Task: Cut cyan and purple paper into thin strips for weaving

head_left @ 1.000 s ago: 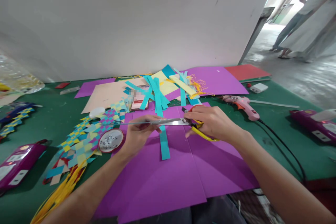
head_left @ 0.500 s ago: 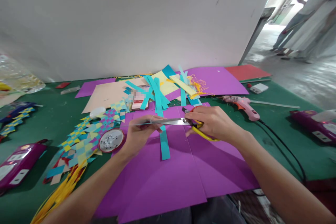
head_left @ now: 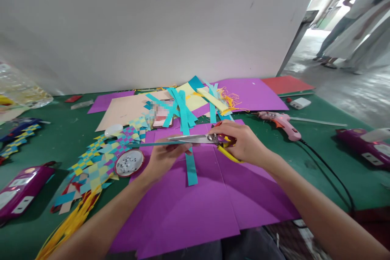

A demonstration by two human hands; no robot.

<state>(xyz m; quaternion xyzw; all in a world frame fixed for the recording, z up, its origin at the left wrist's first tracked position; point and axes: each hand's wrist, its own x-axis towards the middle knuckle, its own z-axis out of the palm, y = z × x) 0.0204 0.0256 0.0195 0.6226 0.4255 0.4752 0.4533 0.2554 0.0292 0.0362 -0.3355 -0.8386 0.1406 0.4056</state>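
Note:
My right hand [head_left: 239, 140] grips a pair of scissors [head_left: 198, 139] by their yellow and red handles. Their blades point left and reach over the fingers of my left hand [head_left: 166, 154]. Pinched in that left hand is a teal paper strip [head_left: 140, 144], seen nearly edge-on and sticking out to the left. Whether the blades touch this strip is hard to see. Below both hands, another teal strip [head_left: 191, 172] lies on large purple paper sheets [head_left: 189, 219]. A heap of teal strips [head_left: 183, 109] lies beyond the hands.
Woven paper pieces [head_left: 100, 166] and a dish of small beads [head_left: 130, 163] lie left, near yellow strands [head_left: 73, 219]. A pink glue gun [head_left: 284, 124] with a black cord rests right. Purple power strips [head_left: 22, 191] sit at both sides. People stand in the background.
My right hand and the scissors have shifted slightly left, and the blades look a little more parted. The strip in my left hand has turned, showing more of its teal side.

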